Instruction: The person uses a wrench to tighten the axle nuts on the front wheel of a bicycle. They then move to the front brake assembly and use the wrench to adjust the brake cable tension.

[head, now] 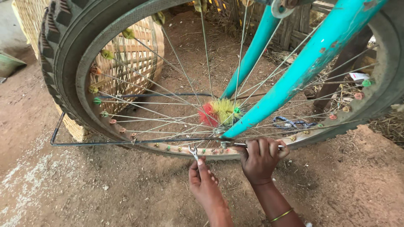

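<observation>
A bicycle wheel (67,63) with a black tyre, thin spokes and coloured beads fills the view, held in a turquoise fork (294,71). A red and yellow-green bristle brush (219,112) rings the hub. My left hand (202,178) holds a small silver spanner (193,151), its open jaw pointing up at the rim's lower edge. My right hand (261,157) is closed around a metal tool or rod (235,144) by the axle at the fork's lower end. A thin yellow bangle (281,215) sits on my right wrist.
A woven cane basket (130,59) stands behind the wheel at the left. A thin metal stand frame (57,134) runs along the ground under the wheel. Bare brown earth lies below; dry straw and a wooden fence are at the back right.
</observation>
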